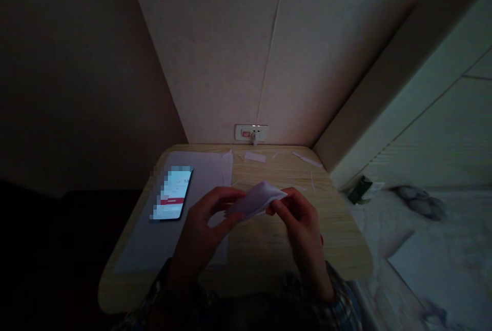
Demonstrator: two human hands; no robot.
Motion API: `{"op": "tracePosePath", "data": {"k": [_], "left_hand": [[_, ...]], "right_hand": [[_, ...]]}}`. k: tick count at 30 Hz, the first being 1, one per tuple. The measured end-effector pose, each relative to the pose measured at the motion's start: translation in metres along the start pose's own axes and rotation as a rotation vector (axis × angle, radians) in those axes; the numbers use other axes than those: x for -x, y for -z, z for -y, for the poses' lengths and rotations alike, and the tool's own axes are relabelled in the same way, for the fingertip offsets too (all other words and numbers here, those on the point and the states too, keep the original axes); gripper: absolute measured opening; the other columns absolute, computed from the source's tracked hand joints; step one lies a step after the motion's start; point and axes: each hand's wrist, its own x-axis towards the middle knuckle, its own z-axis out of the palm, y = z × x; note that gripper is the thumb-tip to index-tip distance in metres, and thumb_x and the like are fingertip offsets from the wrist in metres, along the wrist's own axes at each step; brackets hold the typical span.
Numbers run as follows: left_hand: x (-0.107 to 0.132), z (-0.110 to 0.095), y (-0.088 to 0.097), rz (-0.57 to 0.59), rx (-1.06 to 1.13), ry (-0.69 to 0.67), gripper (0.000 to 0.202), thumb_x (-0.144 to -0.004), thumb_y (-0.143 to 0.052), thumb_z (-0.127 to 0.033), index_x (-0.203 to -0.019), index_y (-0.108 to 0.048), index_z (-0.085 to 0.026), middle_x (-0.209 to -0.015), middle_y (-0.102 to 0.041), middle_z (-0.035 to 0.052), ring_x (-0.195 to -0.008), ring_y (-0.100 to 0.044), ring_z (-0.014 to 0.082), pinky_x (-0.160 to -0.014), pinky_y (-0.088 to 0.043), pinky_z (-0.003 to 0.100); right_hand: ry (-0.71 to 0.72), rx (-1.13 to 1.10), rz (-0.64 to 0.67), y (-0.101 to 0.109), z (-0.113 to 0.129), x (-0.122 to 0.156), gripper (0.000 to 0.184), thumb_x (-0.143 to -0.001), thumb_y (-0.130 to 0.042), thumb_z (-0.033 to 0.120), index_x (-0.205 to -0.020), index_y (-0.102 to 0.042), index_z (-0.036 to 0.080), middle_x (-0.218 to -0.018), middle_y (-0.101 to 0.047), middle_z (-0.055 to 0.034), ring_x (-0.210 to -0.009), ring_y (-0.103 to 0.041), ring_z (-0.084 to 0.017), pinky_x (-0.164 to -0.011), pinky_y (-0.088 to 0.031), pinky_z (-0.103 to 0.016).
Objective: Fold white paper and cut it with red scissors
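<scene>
Between my two hands, above the wooden table (265,256), is a folded piece of white paper (258,200) with a pointed right end. My left hand (207,226) grips its left side, thumb in front and fingers behind. The fingers of my right hand (298,215) pinch the paper near its right tip. To the left of my left hand, a phone (175,195) with a lit screen rests on white paper sheets (144,249). Part of the sheets is hidden behind my left hand and forearm.
Paper scraps (255,157) and a long strip (306,159) lie along the table's back edge. A wall socket (251,132) with a plug sits just above it. On the bed at right are a dark green packet (360,190) and a paper sheet (442,269).
</scene>
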Motion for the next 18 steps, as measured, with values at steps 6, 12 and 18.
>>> {"op": "tracePosePath", "data": {"k": [6,12,18], "left_hand": [[-0.003,-0.001,0.005,0.022,-0.164,-0.083,0.015,-0.074,-0.063,-0.017,-0.087,-0.066,-0.023,-0.093,-0.066,0.0007,-0.09,-0.061,0.0164,-0.079,-0.049,0.026],[-0.014,0.0,0.01,-0.078,-0.46,-0.237,0.011,-0.078,-0.058,-0.02,-0.083,-0.068,-0.021,-0.091,-0.067,0.0039,-0.088,-0.061,0.0197,-0.078,-0.049,0.032],[-0.026,-0.002,0.013,-0.06,-0.519,-0.306,0.013,-0.08,-0.056,-0.021,-0.084,-0.068,-0.022,-0.096,-0.066,0.0045,-0.091,-0.06,0.0203,-0.082,-0.048,0.034]], "right_hand": [[0.0,-0.011,0.085,0.0,0.001,0.001,0.008,-0.077,-0.064,0.027,-0.076,-0.058,0.021,-0.065,-0.062,0.0029,-0.066,-0.06,-0.014,-0.064,-0.047,-0.025],[0.242,0.168,0.119,0.01,0.014,-0.01,0.021,-0.087,-0.052,0.031,-0.106,-0.056,0.026,-0.11,-0.059,-0.005,-0.103,-0.055,-0.021,-0.086,-0.046,-0.034],[0.468,0.605,0.237,0.013,0.031,-0.03,0.014,-0.081,-0.062,0.025,-0.094,-0.066,0.028,-0.113,-0.051,-0.0051,-0.11,-0.048,-0.024,-0.097,-0.037,-0.041]]}}
